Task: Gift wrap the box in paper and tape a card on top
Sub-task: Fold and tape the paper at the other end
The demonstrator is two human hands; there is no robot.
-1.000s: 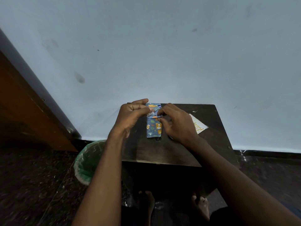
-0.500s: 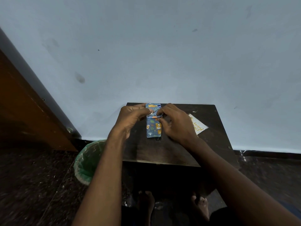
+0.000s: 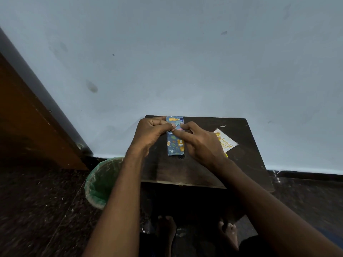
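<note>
Blue-papered box (image 3: 175, 143) near the table's (image 3: 185, 171) far edge; left grip (image 3: 152, 133) and right grip (image 3: 200, 143) both pinch its paper

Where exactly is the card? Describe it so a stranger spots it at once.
Find the dark wooden table against the pale wall. The card lies flat near its right side, just beyond the right hand. It is the only pale thing there, with yellow lettering.

Pale blue wall (image 3: 185, 62), dark speckled floor (image 3: 37, 210), small dark wooden table (image 3: 185, 173), green-lined bin (image 3: 101, 182).
</note>
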